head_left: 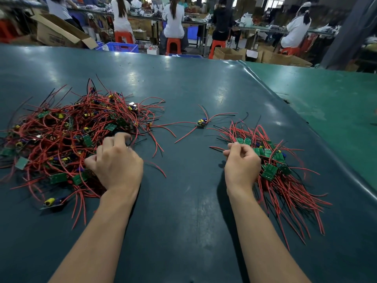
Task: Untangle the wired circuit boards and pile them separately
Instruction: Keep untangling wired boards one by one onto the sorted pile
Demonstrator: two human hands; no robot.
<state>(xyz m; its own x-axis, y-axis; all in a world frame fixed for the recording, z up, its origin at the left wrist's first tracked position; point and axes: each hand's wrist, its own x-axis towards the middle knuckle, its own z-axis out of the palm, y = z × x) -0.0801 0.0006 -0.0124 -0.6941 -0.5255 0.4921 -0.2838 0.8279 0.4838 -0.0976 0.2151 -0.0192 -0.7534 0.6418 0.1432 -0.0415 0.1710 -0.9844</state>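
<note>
A big tangled heap of small green circuit boards with red and black wires lies on the left of the dark table. My left hand sits at its right edge, fingers curled into the wires and pinching them. A tidier pile of boards, their wires fanned toward the near right, lies on the right. At this pile's left edge is my right hand, fingers curled; whether it grips a wire is hidden. One single board with spread wires lies between the two piles, farther back.
The dark green table mat runs to a raised seam on the right, with a lighter green surface beyond. Past the far edge, several people sit on orange stools at benches, among cardboard boxes and blue crates.
</note>
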